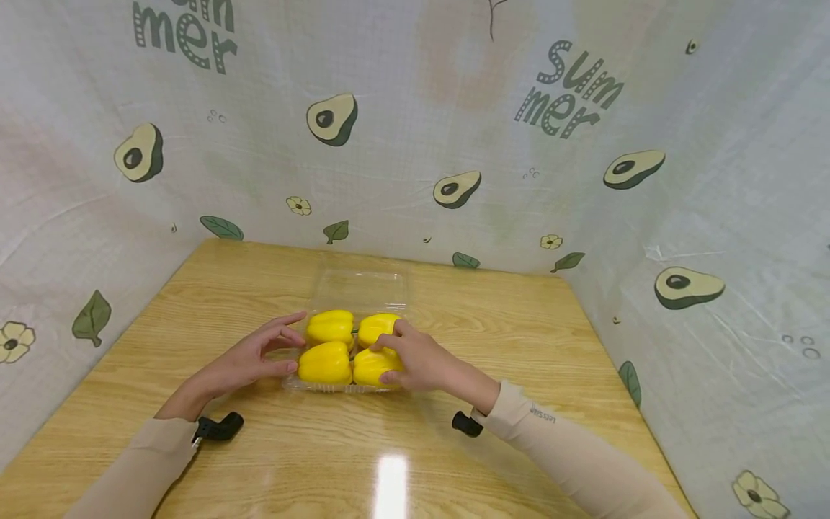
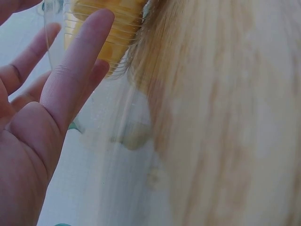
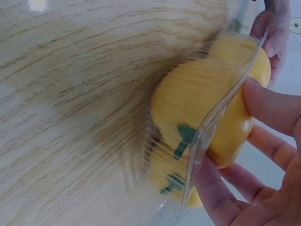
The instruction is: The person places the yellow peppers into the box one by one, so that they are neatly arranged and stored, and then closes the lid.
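Note:
A clear plastic clamshell box (image 1: 311, 387) holds several yellow bell peppers. In the head view my right hand (image 1: 420, 360) is over the box's right side, gripping the front right bell pepper (image 1: 369, 369) between thumb and fingers. The right wrist view shows this pepper (image 3: 183, 94) with its green stem behind the box wall, my thumb (image 3: 273, 106) against its upper part. My left hand (image 1: 256, 357) is beside the box's left edge, fingers spread and slightly bent, near the front left pepper (image 1: 324, 364). Whether its fingertips touch the box is unclear.
The box's clear lid (image 1: 360, 288) lies folded back behind the peppers. Two more yellow peppers sit in the back row, the left one (image 1: 331, 326) fully visible. A wood-grain table (image 1: 506, 324) is bounded by a patterned cloth (image 1: 389, 180) at the back and sides.

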Tool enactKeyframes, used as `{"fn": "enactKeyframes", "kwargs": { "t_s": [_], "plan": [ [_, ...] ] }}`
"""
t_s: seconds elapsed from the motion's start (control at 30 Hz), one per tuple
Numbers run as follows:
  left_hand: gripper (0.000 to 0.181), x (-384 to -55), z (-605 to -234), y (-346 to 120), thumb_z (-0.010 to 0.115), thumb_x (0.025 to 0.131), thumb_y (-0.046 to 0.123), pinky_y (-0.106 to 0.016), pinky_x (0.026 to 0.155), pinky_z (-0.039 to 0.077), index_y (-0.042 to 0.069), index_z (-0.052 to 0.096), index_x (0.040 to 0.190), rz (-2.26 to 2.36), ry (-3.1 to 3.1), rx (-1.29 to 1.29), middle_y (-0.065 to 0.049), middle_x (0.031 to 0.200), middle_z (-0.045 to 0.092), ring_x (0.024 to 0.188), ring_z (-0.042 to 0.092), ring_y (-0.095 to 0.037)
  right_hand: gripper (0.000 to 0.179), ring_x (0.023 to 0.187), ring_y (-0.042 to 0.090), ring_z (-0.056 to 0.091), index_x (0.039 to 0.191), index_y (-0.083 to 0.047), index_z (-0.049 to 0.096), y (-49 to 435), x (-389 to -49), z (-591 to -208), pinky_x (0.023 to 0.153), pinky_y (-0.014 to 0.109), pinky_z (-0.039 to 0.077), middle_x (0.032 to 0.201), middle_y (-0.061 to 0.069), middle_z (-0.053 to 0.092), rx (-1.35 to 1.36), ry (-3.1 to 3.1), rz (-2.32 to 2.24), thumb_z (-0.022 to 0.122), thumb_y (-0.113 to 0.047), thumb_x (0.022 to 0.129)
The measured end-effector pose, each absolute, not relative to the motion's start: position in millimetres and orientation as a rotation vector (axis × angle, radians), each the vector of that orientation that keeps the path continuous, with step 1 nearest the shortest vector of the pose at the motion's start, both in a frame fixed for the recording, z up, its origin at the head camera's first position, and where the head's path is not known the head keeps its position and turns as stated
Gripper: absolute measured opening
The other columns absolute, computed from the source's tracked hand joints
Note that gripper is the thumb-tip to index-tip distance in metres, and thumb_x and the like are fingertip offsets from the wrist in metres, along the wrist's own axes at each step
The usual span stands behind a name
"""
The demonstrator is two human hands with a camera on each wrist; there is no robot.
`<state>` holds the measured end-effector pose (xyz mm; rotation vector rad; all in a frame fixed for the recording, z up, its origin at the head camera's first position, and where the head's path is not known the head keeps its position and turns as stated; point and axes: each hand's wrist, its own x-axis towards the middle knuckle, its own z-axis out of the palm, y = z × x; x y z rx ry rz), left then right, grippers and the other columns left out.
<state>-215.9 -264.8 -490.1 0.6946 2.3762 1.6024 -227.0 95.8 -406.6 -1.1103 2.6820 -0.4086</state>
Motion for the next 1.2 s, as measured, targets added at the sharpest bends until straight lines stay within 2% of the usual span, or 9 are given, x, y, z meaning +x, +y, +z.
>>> {"fn": "enactKeyframes", "kwargs": {
  "t_s": [0.1,0.27,0.33,0.43,0.57,0.67,0.97,1.2],
  "plan": [
    [0.037,-215,-491,-266,0.076,0.1,0.018,-0.062,0.115,0.04,0.007,0.062,0.133,1.586,2.395,0.685,-0.009,0.176,0.02,0.142,0.049,-0.043,0.049,0.075,0.013,0.04,0.14,-0.019,0.067,95,-227,-406,0.065,0.025,0.036,0.107,0.002,0.047,-1.111,2.688,-0.378,0.081,-0.034,0.096],
    [0.038,-215,-491,-266,0.076,0.101,0.019,-0.031,0.113,0.045,0.008,0.063,0.134,1.576,2.404,0.681,-0.007,0.176,0.021,0.142,0.049,-0.041,0.051,0.077,0.013,0.043,0.143,-0.021,0.066,98,-227,-407,0.066,0.025,0.037,0.109,0.001,0.049,-1.125,2.69,-0.352,0.08,-0.038,0.097],
    [0.038,-216,-491,-266,0.076,0.101,0.019,-0.026,0.111,0.044,0.008,0.063,0.134,1.577,2.401,0.683,-0.008,0.176,0.021,0.142,0.049,-0.041,0.052,0.08,0.014,0.045,0.145,-0.021,0.065,100,-227,-407,0.068,0.026,0.039,0.111,0.002,0.049,-1.117,2.678,-0.377,0.079,-0.038,0.098],
    [0.036,-216,-491,-266,0.076,0.101,0.019,-0.032,0.113,0.045,0.01,0.064,0.134,1.57,2.407,0.681,-0.008,0.176,0.022,0.141,0.05,-0.041,0.053,0.084,0.015,0.048,0.147,-0.021,0.063,103,-228,-409,0.071,0.027,0.043,0.116,0.003,0.049,-1.115,2.651,-0.421,0.078,-0.037,0.099],
    [0.038,-216,-490,-264,0.076,0.101,0.021,-0.053,0.115,0.044,0.011,0.064,0.135,1.556,2.422,0.681,-0.008,0.175,0.022,0.14,0.05,-0.041,0.054,0.087,0.016,0.049,0.149,-0.022,0.06,106,-230,-408,0.074,0.029,0.044,0.119,0.004,0.048,-1.126,2.625,-0.44,0.077,-0.037,0.1],
    [0.041,-216,-489,-264,0.076,0.101,0.021,-0.062,0.114,0.042,0.012,0.062,0.138,1.549,2.432,0.684,-0.008,0.175,0.023,0.139,0.051,-0.039,0.055,0.088,0.016,0.049,0.15,-0.021,0.059,106,-231,-406,0.075,0.029,0.044,0.121,0.005,0.048,-1.138,2.614,-0.428,0.076,-0.038,0.1],
    [0.055,-217,-490,-266,0.076,0.101,0.019,-0.06,0.113,0.043,0.011,0.053,0.15,1.554,2.44,0.697,-0.009,0.17,0.031,0.132,0.056,-0.016,0.059,0.091,0.017,0.05,0.151,-0.02,0.056,106,-232,-402,0.078,0.031,0.046,0.125,0.006,0.048,-1.11,2.581,-0.476,0.079,-0.035,0.098],
    [0.041,-215,-490,-267,0.076,0.101,0.019,-0.06,0.112,0.043,0.012,0.063,0.138,1.549,2.441,0.694,-0.007,0.173,0.026,0.133,0.056,-0.015,0.058,0.087,0.017,0.051,0.15,-0.02,0.058,107,-232,-399,0.078,0.031,0.047,0.127,0.005,0.047,-1.082,2.564,-0.519,0.08,-0.033,0.098]
  ]
}}
